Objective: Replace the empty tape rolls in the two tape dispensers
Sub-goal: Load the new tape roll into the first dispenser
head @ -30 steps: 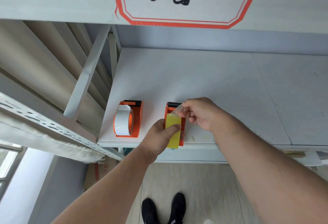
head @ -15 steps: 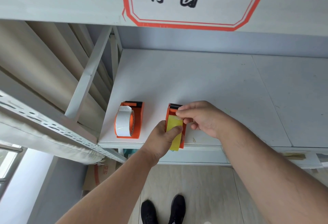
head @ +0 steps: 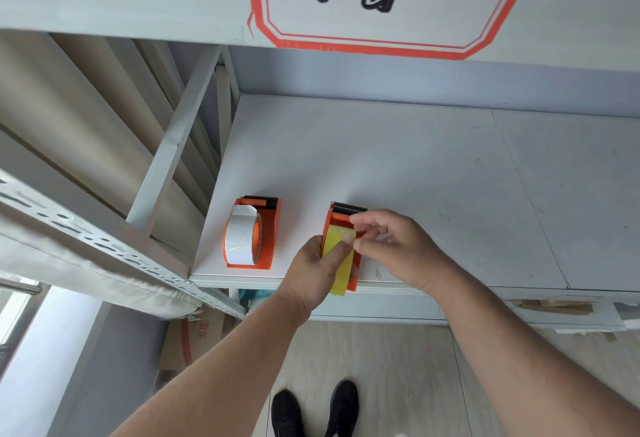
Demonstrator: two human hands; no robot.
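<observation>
— Looking at the yellow tape roll (head: 341, 263) first: it sits inside the right orange dispenser (head: 343, 249), which stands at the very front edge of the white counter (head: 415, 166), its near end seeming to hang slightly past the lip. Where are the hands?

— The left hand (head: 313, 268) is clamped on that dispenser from the near side, thumb pressed flat on the yellow roll. The right hand (head: 388, 249) has thumb and forefinger pinched together near the serrated cutter (head: 349, 207). It looks to be holding the tape's free end, though I cannot tell for certain; clear tape hardly shows here.

— And the other one?

— The left orange dispenser (head: 252, 234) stands just beside, well apart from both hands, already carrying a white tape roll (head: 242, 237). So I judge the job nearly done, with only the threading of this end left.

— What might go wrong?

— Several things. Pulling the end forward while the dispenser sits on the edge could tip it off onto the floor (head: 381, 367), if the left hand slackens. The tape could fold back and stick to itself or to the roll. Fingertips close to the cutter's teeth could get nicked. And a skewed pull would lay the tape crooked across the blade.
</observation>
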